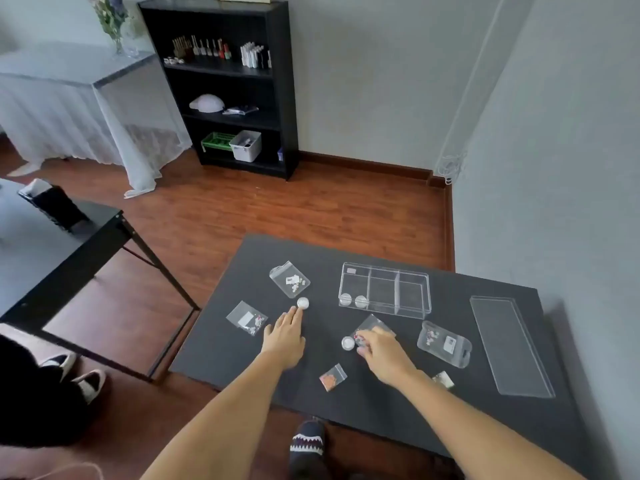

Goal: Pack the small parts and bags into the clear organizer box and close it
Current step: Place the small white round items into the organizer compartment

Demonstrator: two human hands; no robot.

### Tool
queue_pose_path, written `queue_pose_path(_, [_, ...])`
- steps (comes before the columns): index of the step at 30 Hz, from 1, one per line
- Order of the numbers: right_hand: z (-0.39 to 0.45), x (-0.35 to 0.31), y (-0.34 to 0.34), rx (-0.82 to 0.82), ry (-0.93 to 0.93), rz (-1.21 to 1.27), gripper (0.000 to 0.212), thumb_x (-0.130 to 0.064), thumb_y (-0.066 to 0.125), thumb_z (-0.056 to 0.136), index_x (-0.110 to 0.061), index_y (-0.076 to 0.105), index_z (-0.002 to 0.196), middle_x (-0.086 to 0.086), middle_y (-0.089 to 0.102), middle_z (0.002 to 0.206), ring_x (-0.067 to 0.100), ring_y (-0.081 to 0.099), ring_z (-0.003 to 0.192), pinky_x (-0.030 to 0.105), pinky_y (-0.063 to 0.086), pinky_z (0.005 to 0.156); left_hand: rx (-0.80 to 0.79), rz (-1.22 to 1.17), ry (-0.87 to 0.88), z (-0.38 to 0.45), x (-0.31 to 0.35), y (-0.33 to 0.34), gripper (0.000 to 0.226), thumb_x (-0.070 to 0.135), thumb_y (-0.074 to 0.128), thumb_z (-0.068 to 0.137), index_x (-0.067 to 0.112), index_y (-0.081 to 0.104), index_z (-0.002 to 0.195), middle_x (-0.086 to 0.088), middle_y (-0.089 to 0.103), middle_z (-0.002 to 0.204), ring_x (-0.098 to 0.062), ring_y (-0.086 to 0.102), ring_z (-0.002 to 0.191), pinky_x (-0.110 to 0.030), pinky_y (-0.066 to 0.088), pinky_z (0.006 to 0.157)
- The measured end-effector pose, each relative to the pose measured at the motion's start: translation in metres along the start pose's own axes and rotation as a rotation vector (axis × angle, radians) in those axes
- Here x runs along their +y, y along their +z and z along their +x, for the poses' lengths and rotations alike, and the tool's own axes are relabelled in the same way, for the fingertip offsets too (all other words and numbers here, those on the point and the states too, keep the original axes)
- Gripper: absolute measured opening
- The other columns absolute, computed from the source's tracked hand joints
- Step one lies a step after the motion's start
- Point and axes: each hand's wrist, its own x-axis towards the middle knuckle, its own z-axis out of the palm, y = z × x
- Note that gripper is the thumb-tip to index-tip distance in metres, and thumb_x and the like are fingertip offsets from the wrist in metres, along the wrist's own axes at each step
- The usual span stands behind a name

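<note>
The clear organizer box (384, 289) stands open on the black table (381, 410), with two small round white jars in its left compartment. Its clear lid (509, 344) lies flat to the right. My left hand (285, 336) reaches forward, fingers apart, with its fingertips just short of a round white jar (302, 302). My right hand (381, 348) pinches a clear bag (372, 323) holding small parts; another round jar (347, 343) sits just left of it. Loose bags lie around: one (290, 279) at the back left, one (247, 318) at the left, one (444, 342) at the right, and a small orange one (333, 377) near me.
A small bag (443, 379) peeks out by my right forearm. A second black table (52, 258) stands to the left, a black bookshelf (225, 84) at the back wall. A person's slippered feet (79, 375) are at the lower left. A grey wall is close on the right.
</note>
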Motion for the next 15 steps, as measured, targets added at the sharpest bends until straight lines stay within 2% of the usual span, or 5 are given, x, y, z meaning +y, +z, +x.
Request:
queue_pose_path(4, [0.002, -0.014, 0.007, -0.033, -0.007, -0.011, 0.045, -0.022, 0.052, 0.098, -0.021, 0.044, 0.142, 0.006, 0.053, 0.126, 0.028, 0.057, 0.115, 0.041, 0.048, 0.098, 0.134, 0.062, 0.040, 0.013, -0.001, -0.010, 0.063, 0.018, 0.043, 0.097, 0.017, 0.010, 0.151, -0.001, 0.013, 0.160, -0.031, 0.031, 0.137, -0.048, 0.035, 0.106])
queue_pose_path(8, [0.018, -0.021, 0.017, -0.051, -0.009, -0.072, 0.044, -0.019, 0.053, 0.097, -0.021, 0.046, 0.141, 0.005, 0.050, 0.117, 0.025, 0.061, 0.104, 0.037, 0.051, 0.090, 0.130, 0.137, 0.124, 0.046, -0.010, -0.011, 0.057, 0.018, 0.040, 0.100, 0.020, 0.016, 0.151, -0.003, 0.025, 0.153, -0.029, 0.035, 0.133, -0.044, 0.038, 0.103])
queue_pose_path(13, [0.029, -0.020, 0.027, -0.079, -0.039, -0.088, 0.026, -0.007, 0.052, 0.097, -0.005, 0.063, 0.120, 0.000, 0.042, 0.099, 0.021, 0.063, 0.092, 0.032, 0.054, 0.087, 0.141, 0.088, 0.223, 0.071, -0.021, -0.009, 0.037, 0.013, 0.040, 0.099, 0.020, 0.049, 0.134, -0.004, 0.046, 0.132, -0.026, 0.046, 0.120, -0.037, 0.045, 0.088])
queue_pose_path(15, [0.029, -0.016, 0.030, -0.045, -0.029, -0.066, 0.018, -0.004, 0.050, 0.097, -0.005, 0.061, 0.112, -0.005, 0.040, 0.094, 0.013, 0.060, 0.080, 0.020, 0.054, 0.076, 0.138, 0.037, 0.248, 0.077, -0.023, -0.009, 0.032, 0.011, 0.041, 0.099, 0.017, 0.057, 0.126, -0.004, 0.049, 0.127, -0.026, 0.047, 0.117, -0.037, 0.048, 0.085])
